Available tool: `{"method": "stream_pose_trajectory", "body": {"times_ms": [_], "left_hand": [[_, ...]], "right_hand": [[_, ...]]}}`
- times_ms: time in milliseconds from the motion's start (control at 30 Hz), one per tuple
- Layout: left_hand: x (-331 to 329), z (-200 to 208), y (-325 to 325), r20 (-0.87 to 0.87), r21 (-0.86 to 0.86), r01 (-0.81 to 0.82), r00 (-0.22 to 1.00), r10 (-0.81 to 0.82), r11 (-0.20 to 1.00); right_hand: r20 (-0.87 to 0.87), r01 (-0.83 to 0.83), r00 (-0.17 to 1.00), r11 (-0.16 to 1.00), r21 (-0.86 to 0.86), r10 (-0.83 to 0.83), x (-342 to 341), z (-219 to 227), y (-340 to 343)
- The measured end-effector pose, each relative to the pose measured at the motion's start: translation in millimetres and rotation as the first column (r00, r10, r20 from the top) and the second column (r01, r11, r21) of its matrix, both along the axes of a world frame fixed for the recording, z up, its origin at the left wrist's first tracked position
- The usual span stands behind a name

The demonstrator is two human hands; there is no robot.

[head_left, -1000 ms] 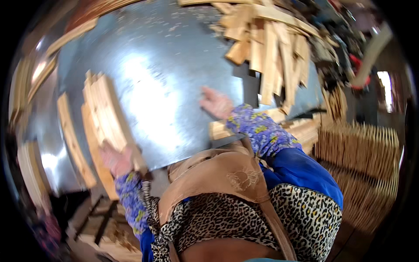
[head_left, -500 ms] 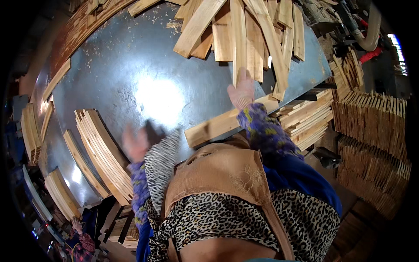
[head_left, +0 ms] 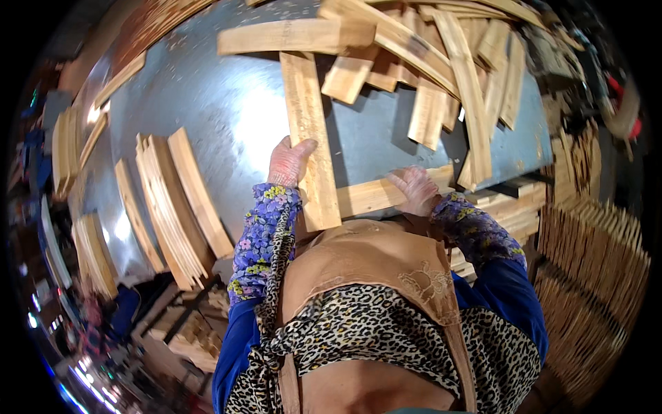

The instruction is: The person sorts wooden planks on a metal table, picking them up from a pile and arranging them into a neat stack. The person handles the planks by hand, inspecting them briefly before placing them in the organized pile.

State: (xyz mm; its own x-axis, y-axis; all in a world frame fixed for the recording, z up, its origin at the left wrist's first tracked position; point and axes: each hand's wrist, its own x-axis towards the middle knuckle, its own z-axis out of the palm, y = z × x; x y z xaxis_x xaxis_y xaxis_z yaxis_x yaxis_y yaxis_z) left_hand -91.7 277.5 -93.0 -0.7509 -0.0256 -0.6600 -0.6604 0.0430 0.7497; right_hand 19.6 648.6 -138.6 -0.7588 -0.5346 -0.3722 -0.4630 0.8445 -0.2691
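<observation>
My left hand [head_left: 292, 161] grips the side of a pale wooden board [head_left: 308, 117], thumb on top. That board points away from me, its near end by my apron and its far end beneath a crosswise board [head_left: 293, 36]. My right hand [head_left: 416, 191] is closed over another board [head_left: 369, 196], which lies along the near table edge; its fingertips are partly hidden. Beyond my hands is a loose pile of boards [head_left: 427, 114]. On the left stand a row of boards [head_left: 172, 214] and a separate board [head_left: 200, 193].
The metal table [head_left: 241, 90] has shavings on it. More boards [head_left: 65, 152] stand at its far left side. Stacked wood [head_left: 593, 241] rises on the right, and boards [head_left: 517, 214] lie below the table's right edge. A hose [head_left: 624, 110] hangs at the upper right.
My left hand has moved right and taken hold of a board. My right hand has come back onto the near-edge board. Pile boards have shifted; one now lies crosswise.
</observation>
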Motion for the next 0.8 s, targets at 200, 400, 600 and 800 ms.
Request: {"method": "stream_pose_trajectory", "body": {"times_ms": [200,400,600,800], "left_hand": [[99,-97,-164,-0.172,-0.316,-0.257,0.962,0.211,0.913],[163,-108,-228,-0.115,-0.441,-0.431,0.897,0.427,0.787],[100,-19,-111,-0.271,-0.679,0.077,0.898,-0.347,0.73],[150,-44,-178,-0.152,-0.955,-0.04,0.917,-0.37,0.292]], "right_hand": [[0.146,0.066,0.987,0.997,0.038,-0.071,-84,48,-37],[0.543,0.342,0.831,0.877,-0.336,-0.116,-141,56,-175],[0.464,0.265,0.869,0.954,-0.138,-0.174,-161,19,-346],[0.472,0.538,0.799,0.795,-0.281,-0.373,-145,2,-361]]}}
